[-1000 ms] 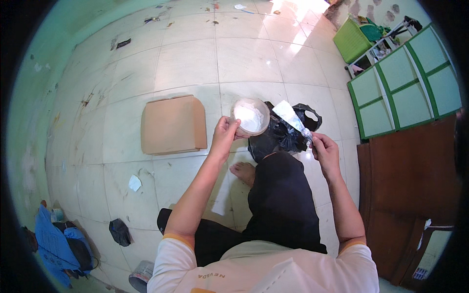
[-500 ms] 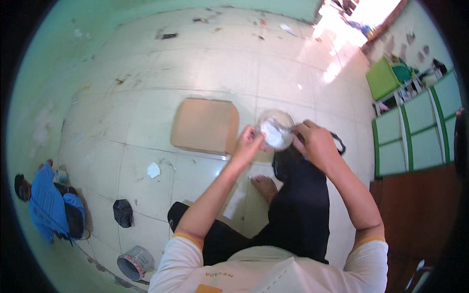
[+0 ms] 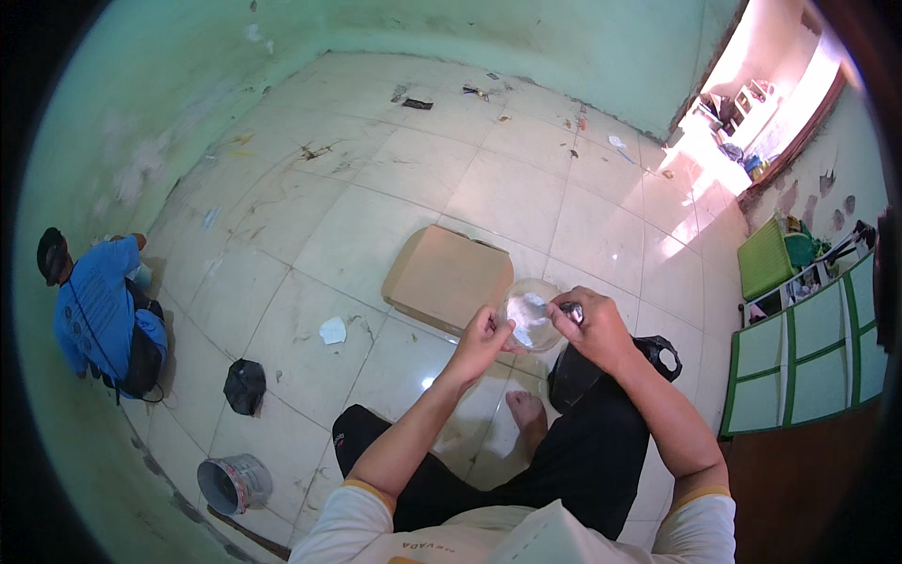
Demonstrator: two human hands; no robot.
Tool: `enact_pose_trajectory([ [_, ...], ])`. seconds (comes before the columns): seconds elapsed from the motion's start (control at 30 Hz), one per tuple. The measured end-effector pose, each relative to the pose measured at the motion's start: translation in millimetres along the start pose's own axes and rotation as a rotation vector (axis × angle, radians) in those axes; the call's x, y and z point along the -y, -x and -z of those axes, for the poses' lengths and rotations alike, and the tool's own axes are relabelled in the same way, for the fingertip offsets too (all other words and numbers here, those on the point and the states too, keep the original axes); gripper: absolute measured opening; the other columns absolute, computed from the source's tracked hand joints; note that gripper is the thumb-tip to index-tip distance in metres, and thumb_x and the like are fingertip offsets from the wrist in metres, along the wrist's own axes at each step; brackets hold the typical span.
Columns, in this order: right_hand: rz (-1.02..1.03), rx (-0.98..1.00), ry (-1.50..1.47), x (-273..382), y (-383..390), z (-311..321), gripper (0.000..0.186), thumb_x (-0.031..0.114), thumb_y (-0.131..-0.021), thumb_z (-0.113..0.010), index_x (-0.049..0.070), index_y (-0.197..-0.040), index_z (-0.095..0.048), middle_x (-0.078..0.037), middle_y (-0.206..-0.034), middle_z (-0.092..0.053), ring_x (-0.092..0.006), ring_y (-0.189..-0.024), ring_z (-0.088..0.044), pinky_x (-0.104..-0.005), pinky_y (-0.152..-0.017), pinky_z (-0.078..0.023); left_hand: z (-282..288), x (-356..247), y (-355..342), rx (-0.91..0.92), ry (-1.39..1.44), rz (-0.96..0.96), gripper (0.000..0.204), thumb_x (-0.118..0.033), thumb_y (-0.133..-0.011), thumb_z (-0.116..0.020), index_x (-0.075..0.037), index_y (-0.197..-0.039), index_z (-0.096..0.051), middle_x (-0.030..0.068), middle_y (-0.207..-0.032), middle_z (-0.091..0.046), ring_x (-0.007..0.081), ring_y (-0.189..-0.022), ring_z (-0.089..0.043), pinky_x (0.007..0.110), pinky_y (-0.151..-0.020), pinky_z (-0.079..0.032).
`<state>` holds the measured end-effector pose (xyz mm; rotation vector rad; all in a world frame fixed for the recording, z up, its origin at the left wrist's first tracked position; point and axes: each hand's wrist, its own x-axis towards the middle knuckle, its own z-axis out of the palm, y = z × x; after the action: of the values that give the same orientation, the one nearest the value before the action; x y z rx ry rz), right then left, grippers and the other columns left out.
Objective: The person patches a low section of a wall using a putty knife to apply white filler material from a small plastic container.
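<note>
My left hand (image 3: pixel 481 340) grips the near left rim of a clear round bowl (image 3: pixel 532 340), with the thumb over its edge. White material (image 3: pixel 528 308) shows inside the bowl; I cannot tell whether it is powder or paste. My right hand (image 3: pixel 601 329) is closed at the bowl's right side, around a small shiny metal utensil (image 3: pixel 572 310) that resembles a spoon. Its far end is hard to make out. The bowl is held in front of my knees, just right of a brown cardboard box (image 3: pixel 449 277) on the floor.
A black plastic bag (image 3: pixel 660 357) lies by my right knee. To the left are a white scrap (image 3: pixel 333 330), a dark bundle (image 3: pixel 245 386) and a tipped bucket (image 3: pixel 235 483). A person in blue (image 3: pixel 108 310) crouches by the left wall. Green-edged drawers (image 3: pixel 799 348) stand right.
The view has swung, so the room sits lower and tilted. My right hand has turned, and the metal utensil now shows by its fingers. My left hand still holds the bowl.
</note>
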<state>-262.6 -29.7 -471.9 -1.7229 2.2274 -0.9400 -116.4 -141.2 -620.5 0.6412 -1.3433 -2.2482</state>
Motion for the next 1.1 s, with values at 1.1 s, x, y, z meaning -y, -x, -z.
enact_pose_trajectory([
  [1.1, 0.151, 0.198, -0.099, 40.9, 2.5, -35.5, 0.026, 0.026, -0.085, -0.066, 0.001, -0.09, -0.068, -0.02, -0.083, -0.066, -0.0387, -0.077, -0.064, -0.0422, -0.069, -0.052, 40.2, -9.4, 59.7, -0.136, 0.12, -0.118, 0.011, -0.01, -0.095, -0.056, -0.003, -0.092, -0.047, 0.0042, -0.084, -0.054, 0.0108, -0.073, -0.056, 0.034, -0.067, -0.059],
])
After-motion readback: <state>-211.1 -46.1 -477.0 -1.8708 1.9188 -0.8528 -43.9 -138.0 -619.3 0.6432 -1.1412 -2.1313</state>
